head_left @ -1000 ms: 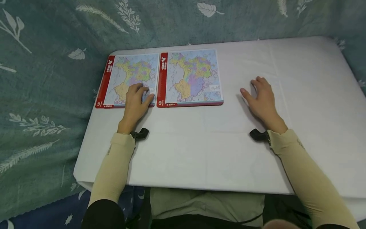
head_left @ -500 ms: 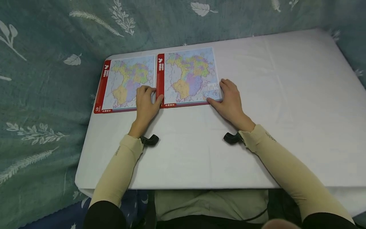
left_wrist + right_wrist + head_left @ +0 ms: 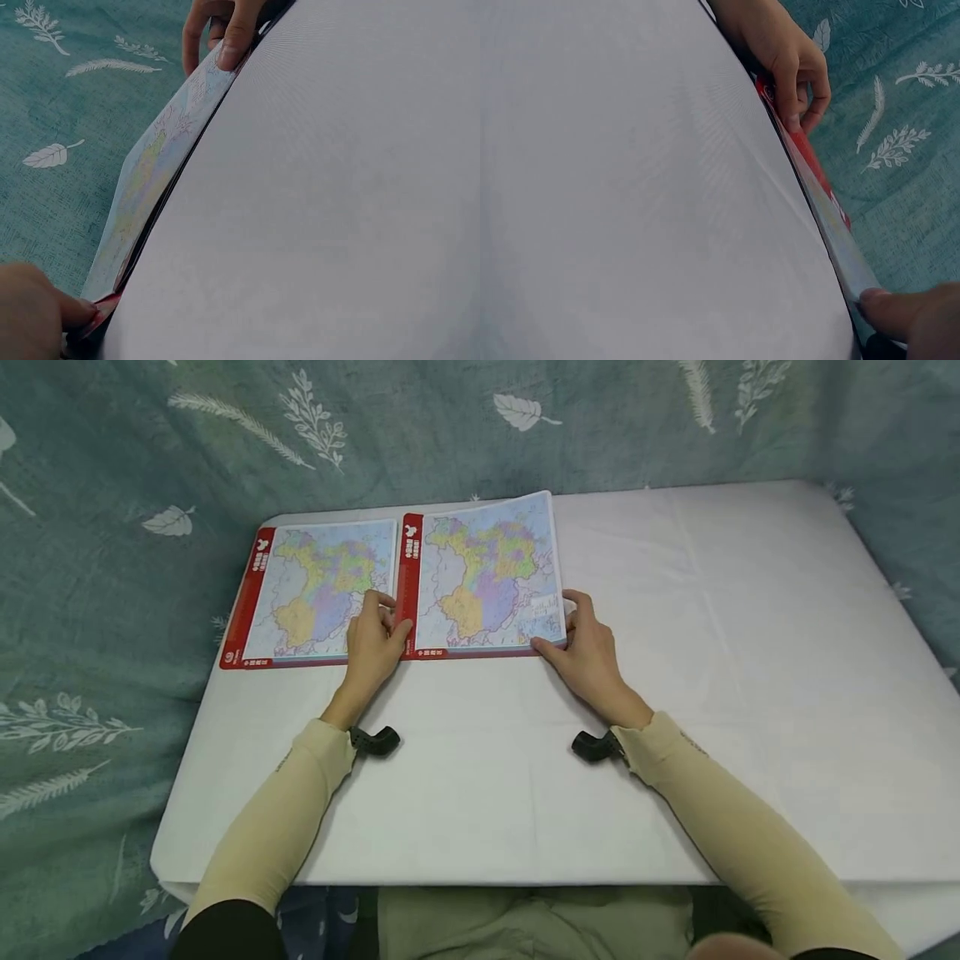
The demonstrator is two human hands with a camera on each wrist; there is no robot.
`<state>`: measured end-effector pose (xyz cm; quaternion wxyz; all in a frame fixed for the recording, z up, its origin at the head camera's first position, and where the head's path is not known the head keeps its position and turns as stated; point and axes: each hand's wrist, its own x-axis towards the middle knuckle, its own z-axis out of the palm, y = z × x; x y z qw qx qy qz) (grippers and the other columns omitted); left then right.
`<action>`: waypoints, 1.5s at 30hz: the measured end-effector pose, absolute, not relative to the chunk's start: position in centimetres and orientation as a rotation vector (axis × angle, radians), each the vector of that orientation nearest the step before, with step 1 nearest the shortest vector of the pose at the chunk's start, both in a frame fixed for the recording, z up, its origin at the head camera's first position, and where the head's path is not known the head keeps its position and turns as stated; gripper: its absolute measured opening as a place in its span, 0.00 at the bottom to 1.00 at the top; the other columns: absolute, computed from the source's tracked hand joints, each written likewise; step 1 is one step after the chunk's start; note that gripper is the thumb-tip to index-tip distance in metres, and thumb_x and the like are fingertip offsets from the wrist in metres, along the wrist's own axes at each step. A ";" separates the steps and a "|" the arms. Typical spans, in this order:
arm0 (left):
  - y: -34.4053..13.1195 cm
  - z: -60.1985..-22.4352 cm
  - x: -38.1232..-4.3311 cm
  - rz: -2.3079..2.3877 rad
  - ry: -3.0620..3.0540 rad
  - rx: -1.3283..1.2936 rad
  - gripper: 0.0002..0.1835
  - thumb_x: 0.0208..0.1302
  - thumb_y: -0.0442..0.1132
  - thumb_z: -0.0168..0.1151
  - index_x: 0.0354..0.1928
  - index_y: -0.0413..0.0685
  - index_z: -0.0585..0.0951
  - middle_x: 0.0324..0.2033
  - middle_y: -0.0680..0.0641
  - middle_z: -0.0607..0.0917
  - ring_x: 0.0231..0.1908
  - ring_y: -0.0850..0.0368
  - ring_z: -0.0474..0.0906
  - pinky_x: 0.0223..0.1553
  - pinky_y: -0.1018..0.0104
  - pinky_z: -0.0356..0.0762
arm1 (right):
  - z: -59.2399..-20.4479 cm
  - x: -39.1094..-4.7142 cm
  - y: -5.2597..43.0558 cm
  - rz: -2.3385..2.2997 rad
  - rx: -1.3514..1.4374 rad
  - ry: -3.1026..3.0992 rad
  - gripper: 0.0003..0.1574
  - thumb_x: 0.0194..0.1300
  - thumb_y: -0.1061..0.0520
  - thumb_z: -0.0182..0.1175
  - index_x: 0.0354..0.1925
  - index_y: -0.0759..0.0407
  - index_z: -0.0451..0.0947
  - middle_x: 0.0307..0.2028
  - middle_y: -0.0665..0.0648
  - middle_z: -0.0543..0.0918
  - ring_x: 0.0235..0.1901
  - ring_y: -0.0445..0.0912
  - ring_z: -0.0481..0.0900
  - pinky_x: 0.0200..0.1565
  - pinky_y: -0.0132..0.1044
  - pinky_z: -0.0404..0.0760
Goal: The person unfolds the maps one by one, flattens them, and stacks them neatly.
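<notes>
From where I stand, the person's left hand (image 3: pixel 372 645) and right hand (image 3: pixel 588 658) are bare, while a smooth cream left sleeve (image 3: pixel 273 814) and matching right sleeve (image 3: pixel 738 822) cover the forearms, each with small dark lettering near its loose, crinkled cuff. Black fabric (image 3: pixel 228 933) shows above them. A stubby, bent black left wrist unit (image 3: pixel 378 742) and its twin, the right wrist unit (image 3: pixel 594 747), jut inward beside the cuffs.

White Chinese letters stand on the red edges of the left map (image 3: pixel 315 585) and the right map (image 3: pixel 483 577). On each bottom edge, the first two look like 中国. The side letters are too small to read. So is the dark print on the right sleeve (image 3: pixel 738 818).
</notes>
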<state>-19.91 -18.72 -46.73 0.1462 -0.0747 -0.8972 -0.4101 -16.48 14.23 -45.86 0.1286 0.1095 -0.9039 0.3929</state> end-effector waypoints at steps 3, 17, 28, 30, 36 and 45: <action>-18.5 -46.8 -19.9 -1.188 -2.590 -0.206 0.19 0.72 0.34 0.67 0.58 0.33 0.74 0.23 0.43 0.76 0.23 0.50 0.69 0.34 0.59 0.61 | -45.4 -16.6 14.8 1.190 0.297 -2.610 0.46 0.67 0.58 0.74 0.73 0.67 0.62 0.31 0.62 0.82 0.26 0.49 0.75 0.35 0.37 0.69; -19.1 -46.8 -19.9 -1.163 -2.576 -0.240 0.19 0.71 0.34 0.68 0.57 0.32 0.74 0.23 0.41 0.78 0.22 0.51 0.69 0.31 0.59 0.63 | -45.2 -17.3 19.3 1.336 -0.086 -2.483 0.24 0.76 0.57 0.63 0.66 0.60 0.78 0.36 0.63 0.85 0.30 0.33 0.76 0.35 0.22 0.72; -19.0 -46.9 -19.9 -1.199 -2.578 -0.211 0.19 0.71 0.35 0.68 0.57 0.34 0.74 0.26 0.39 0.81 0.24 0.51 0.73 0.33 0.60 0.66 | -44.5 -17.0 24.9 1.387 -0.264 -2.402 0.20 0.75 0.53 0.64 0.60 0.59 0.83 0.27 0.36 0.81 0.27 0.30 0.76 0.31 0.22 0.72; -19.0 -47.0 -19.9 -1.196 -2.575 -0.206 0.19 0.71 0.35 0.68 0.57 0.34 0.74 0.26 0.39 0.81 0.24 0.50 0.73 0.32 0.60 0.66 | -44.5 -17.0 26.0 1.391 -0.288 -2.402 0.21 0.75 0.52 0.64 0.60 0.60 0.83 0.26 0.34 0.80 0.26 0.30 0.76 0.30 0.21 0.72; -19.2 -46.9 -19.8 -1.196 -2.579 -0.198 0.20 0.71 0.36 0.69 0.57 0.34 0.75 0.26 0.39 0.80 0.23 0.50 0.71 0.31 0.60 0.65 | -44.5 -17.3 29.4 1.459 -0.393 -2.375 0.22 0.75 0.53 0.64 0.61 0.61 0.82 0.25 0.30 0.82 0.26 0.30 0.79 0.28 0.21 0.71; -19.1 -46.8 -19.8 -1.211 -2.580 -0.199 0.20 0.71 0.36 0.69 0.58 0.34 0.74 0.26 0.39 0.80 0.24 0.52 0.71 0.31 0.60 0.66 | -43.7 -16.8 33.8 1.670 -0.613 -2.187 0.17 0.75 0.59 0.62 0.59 0.62 0.82 0.25 0.36 0.85 0.21 0.32 0.80 0.27 0.22 0.77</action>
